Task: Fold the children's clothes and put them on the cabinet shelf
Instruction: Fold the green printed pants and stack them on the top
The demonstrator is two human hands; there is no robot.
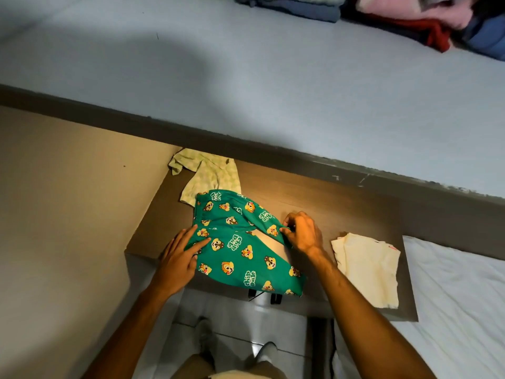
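Observation:
Green children's trousers (240, 247) printed with cartoon chipmunks lie spread on a brown table top (328, 203). My left hand (181, 255) rests flat on their left edge, fingers apart. My right hand (300, 232) pinches the cloth of one trouser leg at the right side and holds it lifted, folded towards the middle. A pale green patterned garment (210, 176) lies crumpled behind the trousers. A folded cream garment (369, 269) lies on the table to the right.
A light blue shelf surface (246, 77) runs above the table, with folded clothes (410, 15) stacked at its far right. A white bed (459, 310) is at the right. A beige wall (68, 214) stands at the left. Tiled floor shows below.

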